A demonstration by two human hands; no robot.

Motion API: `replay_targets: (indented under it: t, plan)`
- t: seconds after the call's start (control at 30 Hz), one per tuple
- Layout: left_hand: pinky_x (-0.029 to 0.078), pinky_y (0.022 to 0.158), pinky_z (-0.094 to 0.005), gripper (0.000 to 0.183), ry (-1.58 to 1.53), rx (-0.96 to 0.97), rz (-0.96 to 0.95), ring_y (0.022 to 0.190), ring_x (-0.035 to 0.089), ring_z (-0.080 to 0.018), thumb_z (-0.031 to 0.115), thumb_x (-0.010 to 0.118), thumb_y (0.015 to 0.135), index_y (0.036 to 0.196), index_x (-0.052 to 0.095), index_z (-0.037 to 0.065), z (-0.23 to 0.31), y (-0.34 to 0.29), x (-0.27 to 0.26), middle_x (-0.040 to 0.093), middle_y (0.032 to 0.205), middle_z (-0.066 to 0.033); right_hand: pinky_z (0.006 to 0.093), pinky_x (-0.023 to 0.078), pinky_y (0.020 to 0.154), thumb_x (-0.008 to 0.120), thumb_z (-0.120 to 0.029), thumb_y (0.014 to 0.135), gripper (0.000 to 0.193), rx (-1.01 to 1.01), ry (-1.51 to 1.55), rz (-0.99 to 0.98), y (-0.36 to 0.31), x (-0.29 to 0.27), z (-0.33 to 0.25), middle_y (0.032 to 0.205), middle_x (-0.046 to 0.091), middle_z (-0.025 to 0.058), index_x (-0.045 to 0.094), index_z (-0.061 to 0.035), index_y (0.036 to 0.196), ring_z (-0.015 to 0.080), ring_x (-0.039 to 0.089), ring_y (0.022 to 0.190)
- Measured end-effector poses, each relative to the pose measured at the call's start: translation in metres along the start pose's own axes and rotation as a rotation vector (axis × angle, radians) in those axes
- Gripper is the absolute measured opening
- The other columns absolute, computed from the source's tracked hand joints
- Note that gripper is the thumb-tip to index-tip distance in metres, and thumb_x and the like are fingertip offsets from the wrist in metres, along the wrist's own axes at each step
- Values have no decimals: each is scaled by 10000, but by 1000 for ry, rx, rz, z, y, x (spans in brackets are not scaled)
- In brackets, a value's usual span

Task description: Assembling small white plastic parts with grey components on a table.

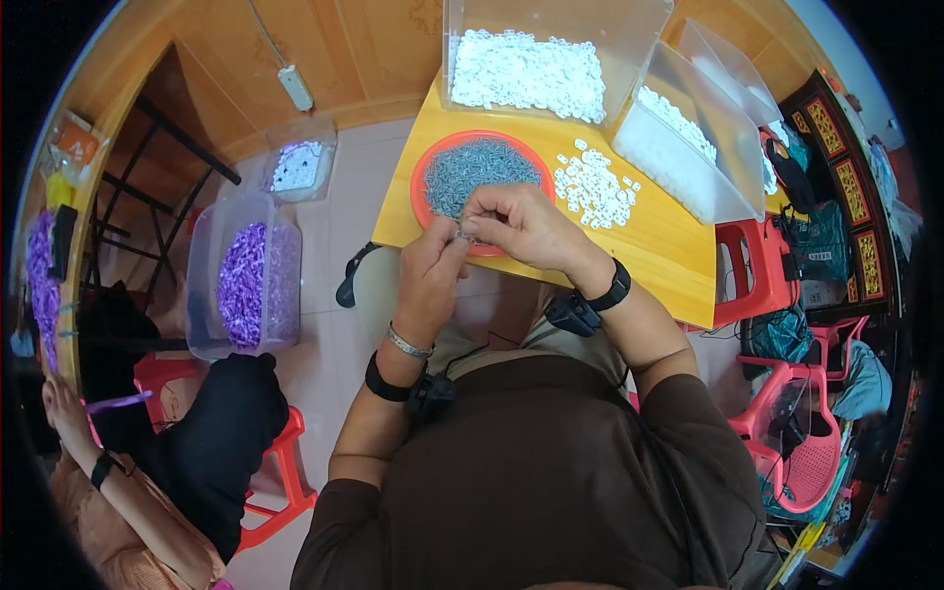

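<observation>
Small metal piece (464,236) at frame centre, pinched between our left hand (430,280) and right hand (521,224); we judge it light, stiff, best held by fingertips.

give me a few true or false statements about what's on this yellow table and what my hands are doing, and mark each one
1. Both hands meet over the near edge of the red dish. True.
2. The red dish holds purple pieces. False: it holds small grey pieces.
3. Loose white pieces lie on the table right of the dish. True.
4. The clear bin behind the dish is empty. False: it holds white pieces.
</observation>
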State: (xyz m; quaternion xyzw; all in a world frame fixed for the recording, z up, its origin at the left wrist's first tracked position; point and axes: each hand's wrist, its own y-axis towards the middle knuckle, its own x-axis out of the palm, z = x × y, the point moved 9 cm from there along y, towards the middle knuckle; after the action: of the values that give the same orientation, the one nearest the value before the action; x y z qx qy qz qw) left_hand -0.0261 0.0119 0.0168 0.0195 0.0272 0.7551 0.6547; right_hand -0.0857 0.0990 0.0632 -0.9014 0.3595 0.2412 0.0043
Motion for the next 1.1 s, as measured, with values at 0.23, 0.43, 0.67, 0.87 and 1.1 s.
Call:
replay_targets:
  t: [0.23,0.43,0.67,0.87,1.1]
  plan:
    - [393,473,-270,134,27,53,3,506,488,-116,108,492,849,781,492,-7,1,-2,4,482,583,-59,275,414,553,615,-94,824,128,-53,-138,-4,-7,0,-5,658,544,88,557,6,770,135,510,597]
    - [363,504,-211,137,16,50,-36,561,448,-64,141,492,871,830,544,22,-1,-2,4,479,628,11,288,422,552,619,-99,824,130,-50,-156,20,-12,-3,-7,667,552,101,561,6,775,142,523,601]
    - [356,492,-213,124,-120,-70,-7,535,442,-76,138,479,864,777,505,53,-15,2,5,450,616,19,231,444,680,523,-163,916,201,118,105,-104,-9,-6,20,773,590,25,601,18,878,79,526,728]
    - [359,491,-206,132,-182,-97,-33,527,453,-84,152,481,855,750,484,72,-20,4,6,453,608,8,237,455,710,546,-123,901,146,99,229,-70,-13,-6,22,801,593,27,604,7,933,80,541,770]
    - [361,495,-202,143,-162,-81,-69,545,462,-75,165,485,864,757,492,71,-14,1,14,462,627,14,251,440,644,585,-101,857,108,53,-37,-32,-17,-4,6,728,584,43,574,4,833,95,531,700]
